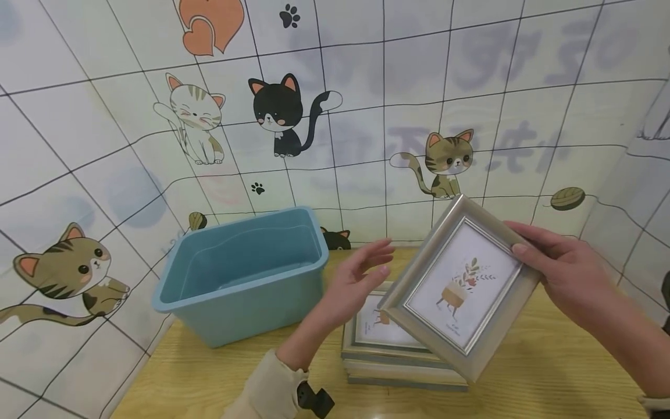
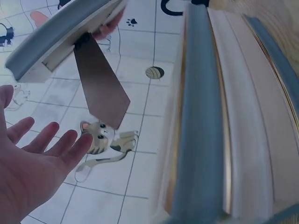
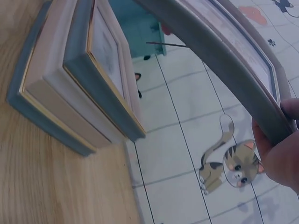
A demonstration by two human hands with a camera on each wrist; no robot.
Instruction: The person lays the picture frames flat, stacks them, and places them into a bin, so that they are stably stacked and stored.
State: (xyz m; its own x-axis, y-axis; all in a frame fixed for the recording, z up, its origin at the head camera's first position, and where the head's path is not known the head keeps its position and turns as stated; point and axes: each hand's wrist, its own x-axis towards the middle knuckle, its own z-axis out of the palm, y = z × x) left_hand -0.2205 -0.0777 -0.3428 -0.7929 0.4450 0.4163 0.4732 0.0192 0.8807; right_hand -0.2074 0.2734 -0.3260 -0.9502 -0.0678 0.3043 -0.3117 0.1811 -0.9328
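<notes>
My right hand (image 1: 567,270) grips a silver-beige picture frame (image 1: 419,279) by its right side, thumb on the front edge. The frame is tilted in the air and shows a card with a plant-pot drawing (image 1: 454,291). In the left wrist view its brown stand (image 2: 100,84) sticks out from the back. Just left of the frame, my left hand (image 1: 356,276) has its fingers spread and holds nothing. Beneath the held frame lies a stack of picture frames (image 1: 405,372), partly covered by it. In the right wrist view the stack (image 3: 100,88) shows blue-grey, white and pinkish edges.
A blue plastic bin (image 1: 262,308) stands on the wooden table (image 1: 251,372), left of the stack. Its visible inside holds nothing. Behind is a white tiled-pattern wall covering (image 1: 356,186) with cartoon cats. A black wrist camera (image 1: 314,400) sits on the left wrist.
</notes>
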